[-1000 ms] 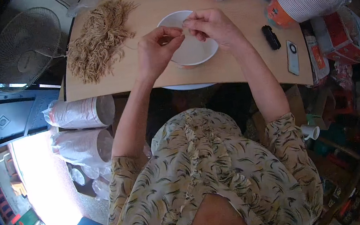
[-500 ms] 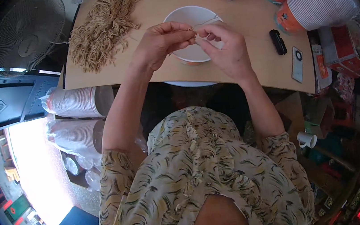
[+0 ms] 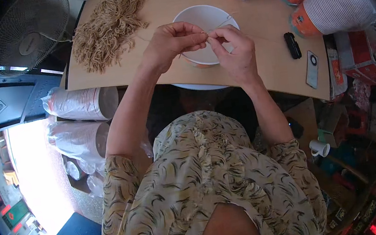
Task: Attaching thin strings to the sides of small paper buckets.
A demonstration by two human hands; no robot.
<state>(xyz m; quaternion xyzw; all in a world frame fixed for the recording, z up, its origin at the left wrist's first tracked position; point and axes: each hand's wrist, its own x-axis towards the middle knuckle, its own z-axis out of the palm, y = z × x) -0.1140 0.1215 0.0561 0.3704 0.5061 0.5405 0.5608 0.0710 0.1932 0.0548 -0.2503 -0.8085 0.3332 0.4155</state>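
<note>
My left hand and my right hand meet fingertip to fingertip over the near side of a white paper tub. Both pinch a thin beige cord; one end of it shows beyond the right fingers, over the tub's inside. Just what the fingertips do with it is too small to make out. Left of the tub lies a loose heap of beige twisted cords, with a strand trailing toward my left hand.
Nested paper tubs are stacked at the back right. A black clip-like object and a pale phone-like slab lie near the table's right edge. Wrapped tub stacks stand below left, a fan behind them. A white mug is lower right.
My right fingers have closed in on the left fingertips, and both hands now pinch together at one spot. The view has shifted very slightly.
</note>
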